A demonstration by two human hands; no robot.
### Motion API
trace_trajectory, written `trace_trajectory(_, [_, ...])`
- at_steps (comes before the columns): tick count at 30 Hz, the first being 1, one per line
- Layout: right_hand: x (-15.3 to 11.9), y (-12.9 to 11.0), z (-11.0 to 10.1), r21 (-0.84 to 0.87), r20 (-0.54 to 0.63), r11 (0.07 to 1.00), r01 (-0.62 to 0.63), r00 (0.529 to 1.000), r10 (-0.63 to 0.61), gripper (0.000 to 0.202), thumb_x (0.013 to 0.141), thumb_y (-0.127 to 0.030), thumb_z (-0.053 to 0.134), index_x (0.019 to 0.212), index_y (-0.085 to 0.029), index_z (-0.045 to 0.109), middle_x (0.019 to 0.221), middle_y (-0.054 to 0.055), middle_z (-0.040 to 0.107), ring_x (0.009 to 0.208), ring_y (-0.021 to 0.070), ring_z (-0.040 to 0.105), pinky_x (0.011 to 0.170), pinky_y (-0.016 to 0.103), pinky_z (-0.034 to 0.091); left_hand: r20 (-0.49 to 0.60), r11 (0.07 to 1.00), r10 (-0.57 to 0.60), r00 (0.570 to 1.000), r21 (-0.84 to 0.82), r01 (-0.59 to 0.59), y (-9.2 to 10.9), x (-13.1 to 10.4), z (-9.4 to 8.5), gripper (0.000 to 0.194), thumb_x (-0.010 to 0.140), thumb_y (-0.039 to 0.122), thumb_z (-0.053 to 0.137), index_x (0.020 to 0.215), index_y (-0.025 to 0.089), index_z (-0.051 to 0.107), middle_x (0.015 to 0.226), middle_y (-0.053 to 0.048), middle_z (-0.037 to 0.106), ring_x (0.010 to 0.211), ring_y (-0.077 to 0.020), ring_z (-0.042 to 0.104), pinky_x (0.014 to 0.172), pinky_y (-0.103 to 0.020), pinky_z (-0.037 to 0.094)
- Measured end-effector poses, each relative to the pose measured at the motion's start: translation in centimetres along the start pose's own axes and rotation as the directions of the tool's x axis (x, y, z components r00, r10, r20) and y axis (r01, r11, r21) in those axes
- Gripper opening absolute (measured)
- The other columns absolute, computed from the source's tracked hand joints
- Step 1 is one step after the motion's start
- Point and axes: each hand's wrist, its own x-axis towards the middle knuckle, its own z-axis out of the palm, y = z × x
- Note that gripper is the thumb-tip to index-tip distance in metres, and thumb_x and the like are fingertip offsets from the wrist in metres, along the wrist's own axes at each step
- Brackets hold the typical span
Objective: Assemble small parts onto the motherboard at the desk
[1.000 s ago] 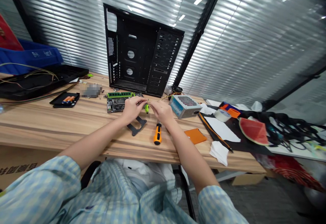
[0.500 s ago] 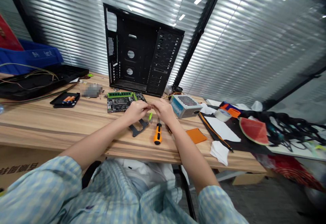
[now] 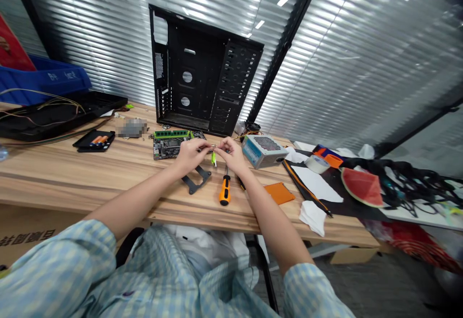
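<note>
Pinching a tiny metallic piece (image 3: 213, 146) mid-frame, the left hand (image 3: 192, 155) and right hand (image 3: 232, 155) nearly meet, fingers closed on it. The motherboard (image 3: 170, 145) lies just beside the left hand, left of centre; the orange screwdriver (image 3: 224, 192) rests on the desk (image 3: 137, 183) below the right.

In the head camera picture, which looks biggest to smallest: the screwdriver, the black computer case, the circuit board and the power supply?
1. Computer case
2. Power supply and circuit board, too alike to rank, as the left hand hides part of the board
3. Screwdriver
</note>
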Motion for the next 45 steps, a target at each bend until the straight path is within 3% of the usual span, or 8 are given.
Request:
trace_trajectory(6, [-0.6, -0.8, 0.1, -0.405, -0.001, 0.901, 0.156, 0.985, -0.171, 0.017, 0.086, -0.034, 0.060, 0.075, -0.021, 0.057, 0.069, -0.001, 0.060, 0.064, 0.0138, 0.053, 0.064, 0.026, 0.041, -0.006, 0.997, -0.069, 0.998, 0.018, 0.070, 0.1, 0.1, -0.1, 0.007, 0.080, 0.019, 0.063, 0.078, 0.018, 0.070, 0.076, -0.002, 0.073, 0.069, -0.0146, 0.065, 0.068, -0.025, 0.050])
trace_trajectory(12, [-1.0, -1.3, 0.5, -0.481, -0.048, 0.861, 0.163, 0.976, -0.212, 0.018, 0.088, -0.034, 0.057, 0.074, -0.022, 0.058, 0.073, 0.002, 0.063, 0.069, 0.0160, 0.057, 0.068, 0.028, 0.044, 0.002, 0.995, -0.092, 0.996, 0.039, 0.092, 0.0, 0.1, -0.1, 0.007, 0.080, 0.018, 0.062, 0.079, 0.018, 0.070, 0.078, -0.002, 0.073, 0.070, -0.0151, 0.066, 0.069, -0.025, 0.050])
trace_trajectory(15, [-1.2, -1.4, 1.5, -0.315, -0.144, 0.947, 0.058, 0.984, -0.108, 0.017, 0.084, -0.036, 0.061, 0.076, -0.022, 0.057, 0.070, -0.001, 0.061, 0.063, 0.0137, 0.054, 0.062, 0.026, 0.043, 0.015, 0.995, -0.086, 0.996, 0.045, 0.085, 0.0, 0.1, -0.2, 0.008, 0.080, 0.018, 0.061, 0.081, 0.017, 0.070, 0.079, -0.003, 0.073, 0.071, -0.0154, 0.066, 0.070, -0.025, 0.050])
trace_trajectory(18, [-1.4, -1.6, 2.8, 0.067, -0.231, 0.995, -0.080, 0.968, 0.093, 0.022, 0.076, -0.036, 0.069, 0.075, -0.021, 0.052, 0.069, -0.004, 0.059, 0.058, 0.0102, 0.053, 0.055, 0.022, 0.042, 0.012, 0.996, -0.054, 0.998, 0.069, 0.053, -0.1, 0.1, -0.4, 0.009, 0.080, 0.017, 0.061, 0.081, 0.018, 0.070, 0.079, -0.003, 0.073, 0.072, -0.0157, 0.067, 0.070, -0.026, 0.051])
trace_trajectory(23, [-1.4, -2.4, 4.1, 0.586, -0.149, 0.734, -0.343, 0.845, 0.514, 0.035, 0.061, -0.029, 0.078, 0.074, -0.022, 0.046, 0.058, -0.008, 0.057, 0.046, 0.0081, 0.051, 0.040, 0.018, 0.038, 0.008, 0.990, 0.076, 0.997, 0.118, -0.077, -0.4, 0.2, -0.5, 0.012, 0.083, 0.015, 0.058, 0.081, 0.018, 0.070, 0.078, -0.003, 0.073, 0.076, -0.0164, 0.067, 0.071, -0.027, 0.051])
trace_trajectory(29, [-1.4, -2.7, 4.6, 0.782, -0.062, 0.509, -0.360, 0.768, 0.638, 0.037, 0.057, -0.016, 0.078, 0.073, -0.022, 0.045, 0.067, -0.005, 0.064, 0.067, 0.0125, 0.066, 0.063, 0.025, 0.054, 0.025, 0.974, 0.184, 0.983, 0.127, -0.186, -0.6, 0.2, -0.5, 0.017, 0.086, 0.015, 0.053, 0.083, 0.018, 0.069, 0.081, -0.004, 0.073, 0.078, -0.0163, 0.067, 0.073, -0.029, 0.052])
trace_trajectory(40, [-1.3, -0.8, 6.0, 0.689, -0.361, 0.719, -0.094, 0.816, 0.452, 0.034, 0.061, -0.029, 0.076, 0.076, -0.022, 0.046, 0.072, -0.004, 0.061, 0.074, 0.0117, 0.062, 0.074, 0.025, 0.051, -0.027, 0.977, 0.203, 0.979, 0.074, -0.200, -0.2, 0.3, -0.4, 0.017, 0.089, 0.019, 0.054, 0.084, 0.019, 0.070, 0.081, -0.004, 0.074, 0.077, -0.0148, 0.067, 0.074, -0.028, 0.052])
trace_trajectory(45, [-1.1, -1.1, 5.4, 0.395, -0.517, 0.919, -0.021, 0.822, 0.241, 0.030, 0.069, -0.039, 0.071, 0.077, -0.022, 0.047, 0.074, 0.000, 0.061, 0.076, 0.0143, 0.063, 0.079, 0.029, 0.052, -0.043, 0.988, 0.153, 0.987, -0.015, -0.154, 0.7, 0.4, -0.8, 0.017, 0.089, 0.023, 0.056, 0.083, 0.020, 0.071, 0.083, -0.005, 0.075, 0.078, -0.0152, 0.068, 0.075, -0.029, 0.054])
